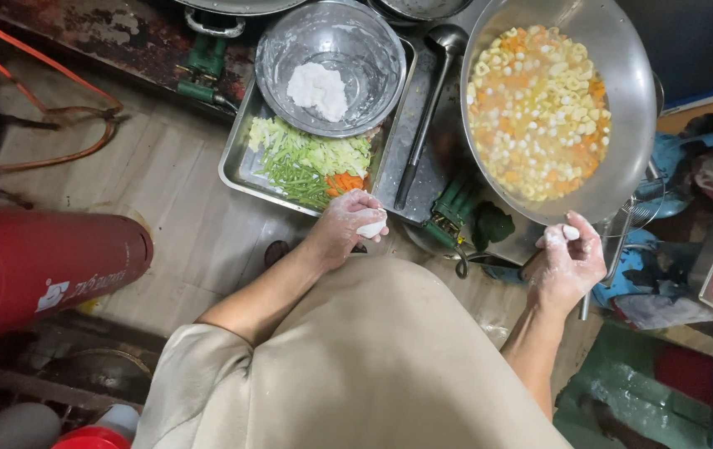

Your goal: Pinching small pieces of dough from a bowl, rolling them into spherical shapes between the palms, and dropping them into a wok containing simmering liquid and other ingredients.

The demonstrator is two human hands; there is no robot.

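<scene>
Your left hand (348, 226) cups the dough (371, 228) by the tray (236, 170); right fingers (571, 233) pinch a small piece at the wok (622, 100) rim — drop it low, away from you

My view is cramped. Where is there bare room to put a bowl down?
Bare metal lies beside the ladle, between the steel tray and the wok. The plank floor left of the tray is bare too. The tray is crowded by the mixing bowl and chopped vegetables.
</scene>
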